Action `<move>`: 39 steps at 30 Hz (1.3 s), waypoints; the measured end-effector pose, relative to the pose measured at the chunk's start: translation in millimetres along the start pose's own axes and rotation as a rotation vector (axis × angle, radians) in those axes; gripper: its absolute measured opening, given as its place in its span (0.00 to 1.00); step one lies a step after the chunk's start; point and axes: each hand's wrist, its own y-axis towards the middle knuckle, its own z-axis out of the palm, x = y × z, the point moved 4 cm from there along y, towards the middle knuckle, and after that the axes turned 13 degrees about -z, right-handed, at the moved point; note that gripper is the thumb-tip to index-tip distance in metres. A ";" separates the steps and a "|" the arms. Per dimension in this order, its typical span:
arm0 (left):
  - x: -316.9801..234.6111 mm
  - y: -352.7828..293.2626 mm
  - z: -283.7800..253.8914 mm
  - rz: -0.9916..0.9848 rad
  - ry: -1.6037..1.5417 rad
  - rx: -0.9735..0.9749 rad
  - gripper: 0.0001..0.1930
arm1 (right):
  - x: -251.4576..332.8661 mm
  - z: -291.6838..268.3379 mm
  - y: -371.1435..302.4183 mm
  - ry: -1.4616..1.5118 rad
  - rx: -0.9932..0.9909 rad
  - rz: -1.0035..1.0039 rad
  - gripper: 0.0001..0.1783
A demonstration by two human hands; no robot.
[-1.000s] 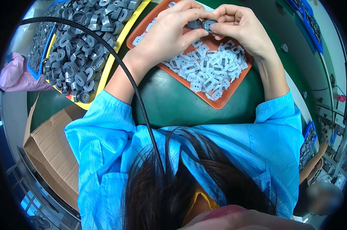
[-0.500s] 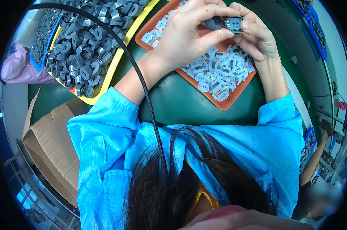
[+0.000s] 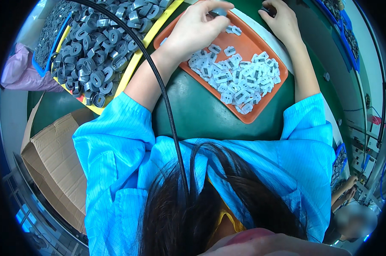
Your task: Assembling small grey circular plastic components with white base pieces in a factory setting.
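My left hand (image 3: 195,32) is over the far left part of an orange tray (image 3: 256,116), its thumb and fingers pinched round a small grey plastic part (image 3: 219,12) that is partly hidden and blurred. Beyond the tray's far right side, my right hand (image 3: 283,23) is closed on a dark grey plastic part (image 3: 268,10), mostly covered by the fingers. The two hands are apart. Many small white plastic pieces (image 3: 239,77) with slots lie heaped in the tray's near part, with a few scattered farther off.
Left of the tray, a yellow-rimmed bin (image 3: 139,50) is piled with dark grey oval plastic housings (image 3: 97,55). Behind it is a blue bin (image 3: 40,70) of small dark parts. An open cardboard box (image 3: 58,158) sits at the left. A black cable (image 3: 159,94) crosses the view. Another person's hand (image 3: 350,182) shows at right.
My hands, together over the tray with dark grey parts, have separated. The left has shifted up and left; the right has moved up and right, past the tray's side.
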 end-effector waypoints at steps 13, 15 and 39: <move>14.4 11.7 -10.5 -0.016 -0.211 0.066 0.22 | 101.8 -7.0 -23.1 0.413 0.368 -0.474 0.11; 11.9 11.3 -10.2 0.004 -0.190 0.062 0.22 | 96.6 -4.5 -22.4 0.531 0.348 -0.330 0.11; -17.3 -18.8 18.4 0.702 0.658 -0.311 0.20 | 57.8 -2.8 -29.8 1.208 0.172 0.382 0.11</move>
